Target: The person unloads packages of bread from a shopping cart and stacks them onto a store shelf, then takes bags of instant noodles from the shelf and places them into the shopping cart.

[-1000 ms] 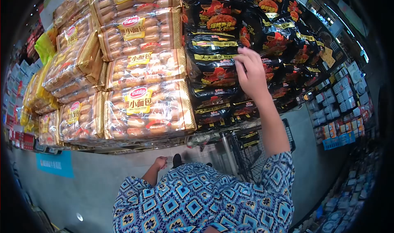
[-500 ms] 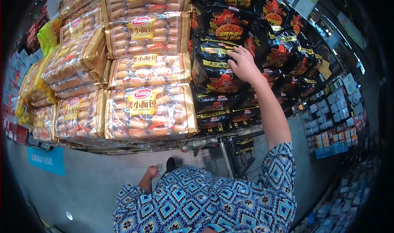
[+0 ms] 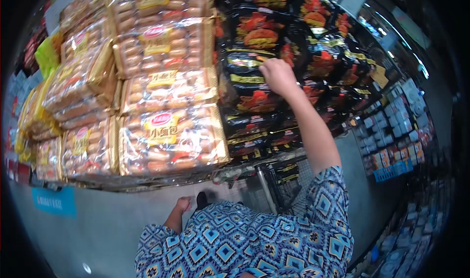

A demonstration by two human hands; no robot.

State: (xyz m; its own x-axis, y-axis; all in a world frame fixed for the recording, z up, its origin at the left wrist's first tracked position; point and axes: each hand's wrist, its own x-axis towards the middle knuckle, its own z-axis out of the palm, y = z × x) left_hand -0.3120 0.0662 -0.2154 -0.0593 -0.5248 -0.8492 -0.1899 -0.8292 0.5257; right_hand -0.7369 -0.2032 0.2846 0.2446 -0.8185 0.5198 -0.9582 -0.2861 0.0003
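Observation:
My right hand (image 3: 278,76) is at the stack of black noodle packs, its fingers curled closed on the edge of one black pack (image 3: 245,78) with a yellow stripe. My left hand (image 3: 184,204) hangs low beside my body, its fingers curled; whether it holds anything is too small to make out. To the left of the black packs are stacked clear and gold packs of small bread rolls (image 3: 171,141).
A wire shopping cart (image 3: 267,187) stands below the stack, with black packs in it. Shelves of goods (image 3: 396,126) and a blue basket (image 3: 393,171) are at the right. A blue sign (image 3: 55,201) hangs at the lower left.
My right hand has shifted left on the black packs, and its spread fingers have curled in on one. The view has shifted a little. My left hand still hangs low.

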